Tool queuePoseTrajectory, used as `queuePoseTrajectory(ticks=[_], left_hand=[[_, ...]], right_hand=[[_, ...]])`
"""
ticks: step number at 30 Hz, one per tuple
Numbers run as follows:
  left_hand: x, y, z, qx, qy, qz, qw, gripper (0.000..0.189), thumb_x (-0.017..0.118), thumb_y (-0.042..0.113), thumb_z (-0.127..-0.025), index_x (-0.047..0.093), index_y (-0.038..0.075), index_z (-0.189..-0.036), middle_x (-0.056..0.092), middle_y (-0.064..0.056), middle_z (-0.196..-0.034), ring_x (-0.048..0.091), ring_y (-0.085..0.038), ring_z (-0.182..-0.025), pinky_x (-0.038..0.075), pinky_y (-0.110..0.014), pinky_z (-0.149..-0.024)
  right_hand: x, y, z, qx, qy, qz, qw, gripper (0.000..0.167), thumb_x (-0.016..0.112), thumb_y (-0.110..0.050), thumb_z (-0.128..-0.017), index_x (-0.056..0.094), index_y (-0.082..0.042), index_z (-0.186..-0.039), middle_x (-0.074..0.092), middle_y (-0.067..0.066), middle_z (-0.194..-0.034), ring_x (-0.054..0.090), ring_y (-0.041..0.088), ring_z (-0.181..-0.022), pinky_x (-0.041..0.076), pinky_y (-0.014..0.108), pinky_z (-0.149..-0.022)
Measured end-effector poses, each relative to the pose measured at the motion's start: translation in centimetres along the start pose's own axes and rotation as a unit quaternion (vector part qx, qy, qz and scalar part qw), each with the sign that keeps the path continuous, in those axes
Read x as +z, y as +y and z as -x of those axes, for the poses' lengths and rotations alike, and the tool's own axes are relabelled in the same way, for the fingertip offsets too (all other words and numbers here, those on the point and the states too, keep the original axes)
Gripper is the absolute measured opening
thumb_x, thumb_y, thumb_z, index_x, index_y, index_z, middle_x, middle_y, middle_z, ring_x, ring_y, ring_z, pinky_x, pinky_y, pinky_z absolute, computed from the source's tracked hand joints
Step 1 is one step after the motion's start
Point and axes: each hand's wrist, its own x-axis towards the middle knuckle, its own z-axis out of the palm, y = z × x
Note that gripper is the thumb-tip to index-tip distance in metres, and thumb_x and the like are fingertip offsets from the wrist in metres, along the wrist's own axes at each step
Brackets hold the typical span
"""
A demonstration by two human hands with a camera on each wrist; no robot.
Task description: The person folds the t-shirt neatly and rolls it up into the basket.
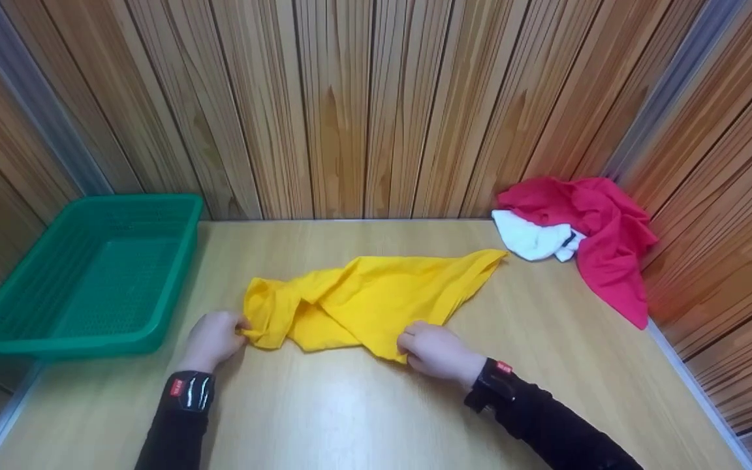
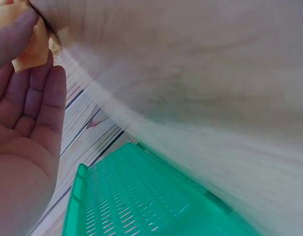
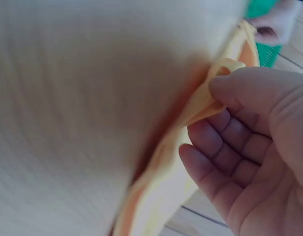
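Note:
A crumpled yellow cloth (image 1: 376,294) lies across the middle of the table, its pointed end reaching toward the back right. My left hand (image 1: 214,339) pinches the cloth's left end between thumb and fingers; the left wrist view shows a corner of the fabric (image 2: 33,51) under the thumb. At the near edge, right of the middle, my right hand (image 1: 440,351) pinches the cloth too. In the right wrist view a fold of yellow fabric (image 3: 205,96) is held between thumb and forefinger, with the other fingers curled loosely below.
A green plastic basket (image 1: 154,326) with perforated walls stands at the left. In the back right corner a red cloth (image 1: 611,228) lies heaped with a white cloth (image 1: 532,238). Wood-grain panels (image 1: 337,111) wall the table at the back and both sides.

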Motion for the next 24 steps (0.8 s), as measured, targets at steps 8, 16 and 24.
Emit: queuePoseTrajectory(ticks=[8,16,24], left_hand=[[-2.1,0.5,0.2,-0.084,0.016,0.094,0.9919,0.024,0.067,-0.002,-0.084,0.069,-0.008,-0.108,0.068,-0.026,-0.106,0.062,-0.037,-0.094,0.049,-0.054,-0.089],[-6.4,1.4,0.0,-0.065,0.12,0.092,0.9863,0.025,0.062,-0.003,-0.087,0.066,-0.011,-0.11,0.064,-0.032,-0.109,0.059,-0.045,-0.1,0.049,-0.056,-0.087],[-12.6,3.9,-0.8,-0.068,0.208,0.079,0.9726,0.026,0.06,-0.001,-0.088,0.064,-0.009,-0.112,0.062,-0.03,-0.114,0.056,-0.045,-0.105,0.044,-0.059,-0.093]], right_hand=[[-5.9,2.5,0.4,0.106,0.032,-0.055,0.9924,0.011,0.07,-0.009,-0.089,0.066,-0.013,-0.099,0.064,0.0,-0.09,0.06,0.019,-0.086,0.052,0.038,-0.081],[-11.1,7.2,1.3,0.163,0.126,-0.07,0.976,0.01,0.066,-0.004,-0.09,0.064,-0.001,-0.1,0.065,0.011,-0.091,0.061,0.028,-0.085,0.053,0.044,-0.08],[-17.0,9.9,1.8,0.205,0.217,-0.061,0.9526,0.009,0.061,-0.004,-0.093,0.062,0.002,-0.1,0.062,0.016,-0.091,0.055,0.031,-0.083,0.05,0.046,-0.08]])
